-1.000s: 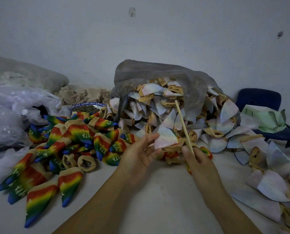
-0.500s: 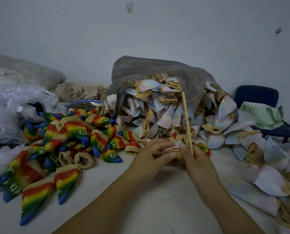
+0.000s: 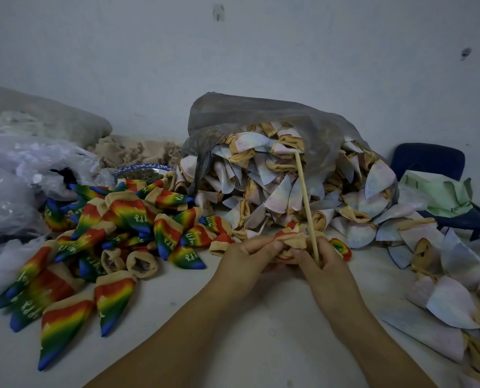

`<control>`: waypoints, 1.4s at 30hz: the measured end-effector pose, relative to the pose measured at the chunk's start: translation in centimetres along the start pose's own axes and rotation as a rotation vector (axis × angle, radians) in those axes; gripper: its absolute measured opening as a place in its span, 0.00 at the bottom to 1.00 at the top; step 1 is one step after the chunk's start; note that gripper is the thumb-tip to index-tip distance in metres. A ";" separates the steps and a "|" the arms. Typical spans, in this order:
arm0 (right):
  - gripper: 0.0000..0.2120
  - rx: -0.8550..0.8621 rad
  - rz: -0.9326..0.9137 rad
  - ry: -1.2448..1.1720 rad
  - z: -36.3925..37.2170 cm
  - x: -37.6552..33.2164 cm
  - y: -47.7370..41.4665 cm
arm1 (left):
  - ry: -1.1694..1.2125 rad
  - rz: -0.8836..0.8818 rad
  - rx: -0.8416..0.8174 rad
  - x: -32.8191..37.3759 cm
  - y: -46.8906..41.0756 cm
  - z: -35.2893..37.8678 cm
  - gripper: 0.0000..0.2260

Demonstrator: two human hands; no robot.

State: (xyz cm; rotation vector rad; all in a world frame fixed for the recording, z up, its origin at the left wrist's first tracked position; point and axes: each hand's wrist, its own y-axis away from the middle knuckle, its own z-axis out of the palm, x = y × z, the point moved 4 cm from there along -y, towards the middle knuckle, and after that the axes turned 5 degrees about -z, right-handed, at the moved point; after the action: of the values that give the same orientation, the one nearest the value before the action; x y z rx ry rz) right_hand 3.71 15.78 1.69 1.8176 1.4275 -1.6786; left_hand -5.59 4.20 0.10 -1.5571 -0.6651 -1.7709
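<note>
Head view: left hand (image 3: 244, 257) pinches the bunched cone (image 3: 292, 240), right hand (image 3: 329, 266) grips stick (image 3: 306, 203); rainbow cones (image 3: 127, 219) left, pale heap (image 3: 272, 186) behind.

Looks like a small sewing workshop doing piecework. Scores of identical rainbow cloth cones (image 3: 127, 217) heaped toward the left edge of the white worktop (image 3: 233, 345). Many more pale cones (image 3: 275, 197) spilling from a grey bag (image 3: 261, 116) at the back edge, against a bare, scuffed wall (image 3: 233, 51). Beige fabric scraps (image 3: 129, 149) and crumpled plastic bags (image 3: 23, 169) piled at the back left corner. One bunched cloth piece (image 3: 292, 242) and a wooden stick (image 3: 306, 203) in work at the front middle. Blue chair (image 3: 429, 158) off the right edge.
</note>
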 end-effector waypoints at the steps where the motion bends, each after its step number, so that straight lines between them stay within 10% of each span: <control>1: 0.06 0.002 0.003 0.012 0.0 0.0 -0.1 | 0.056 -0.041 0.010 -0.1 -0.1 -0.1 0.08; 14: 0.06 0.022 0.204 -0.227 1.2 1.0 -0.3 | 0.528 -0.299 -0.215 0.1 0.2 0.9 0.13; 20: 0.06 0.046 0.244 -0.298 1.0 1.3 -0.2 | 0.351 -0.256 -0.154 0.2 0.2 0.9 0.20; 30: 0.06 0.040 0.157 -0.179 0.9 1.0 0.0 | 0.142 -0.153 -0.012 -0.8 -0.4 -0.1 0.05; 42: 0.09 0.025 0.107 -0.016 2.4 1.0 -0.1 | 0.498 -0.218 -0.022 -0.7 -0.6 0.5 0.04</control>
State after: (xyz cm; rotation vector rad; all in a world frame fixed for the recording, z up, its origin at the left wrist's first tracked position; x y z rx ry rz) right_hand 2.07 14.45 0.17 1.8543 1.2843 -1.6612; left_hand -5.69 5.08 -0.49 -1.0167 -0.5801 -2.2230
